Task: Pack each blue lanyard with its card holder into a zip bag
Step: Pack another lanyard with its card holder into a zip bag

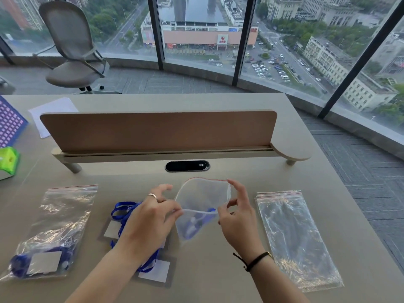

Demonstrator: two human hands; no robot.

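Holding: left hand and right hand each pinched the mouth of a zip bag above the table, blue lanyard inside.
Waiting: loose lanyards under left wrist.
Packed: filled bag (far left).
Spare: empty bags right.
Writing: none legible.

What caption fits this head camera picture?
Two hands hold a zip bag open above the desk, blue lanyard inside.

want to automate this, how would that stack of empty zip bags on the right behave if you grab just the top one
Probably floppy: the empty zip bags are thin, wrinkled film. Probably slippery too, given the glossy glare. Since they lie stacked, a neighbour may well lift along.
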